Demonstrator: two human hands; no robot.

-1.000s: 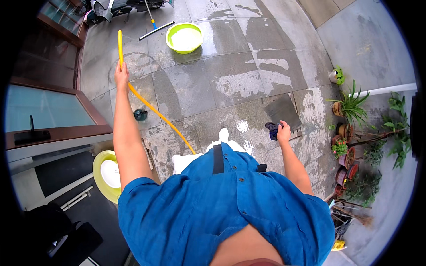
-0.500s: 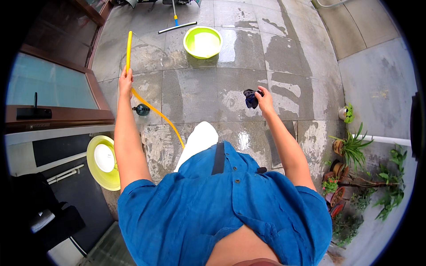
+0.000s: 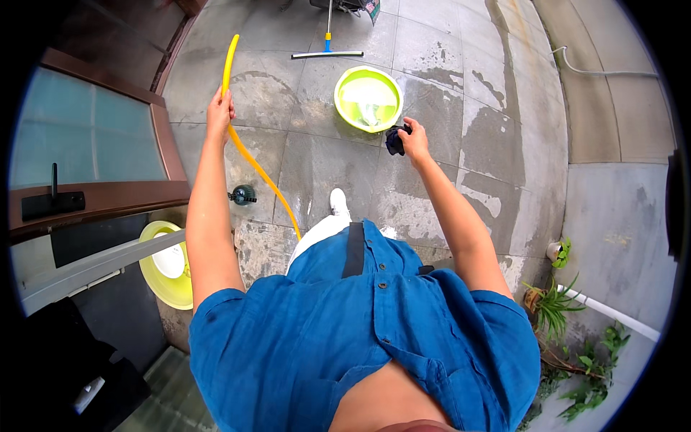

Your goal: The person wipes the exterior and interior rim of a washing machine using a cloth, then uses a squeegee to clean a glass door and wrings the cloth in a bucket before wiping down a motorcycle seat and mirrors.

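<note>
My left hand (image 3: 220, 114) is wrapped round a yellow hose (image 3: 256, 167) a short way below its end, which points up and away from me. The rest of the hose runs back past my legs. My right hand (image 3: 413, 141) grips a bunched dark cloth (image 3: 394, 142), out in front and to the right. Just beyond that cloth, a lime-green basin (image 3: 341, 109) stands on the wet paving, with water and something pale in it. No water can be made out at the hose end.
A floor squeegee (image 3: 328, 53) lies beyond the basin. Left of my feet stands a round dark-green container (image 3: 243, 194). A yellow basin (image 3: 171, 288) holding a white round thing is by the doorway. Potted plants (image 3: 553, 309) line the right wall, and a door (image 3: 101, 137) stands at the left.
I have stepped forward, so the green basin and squeegee appear nearer and further right. My right hand and cloth have come close to the basin. Both hands keep their hold.
</note>
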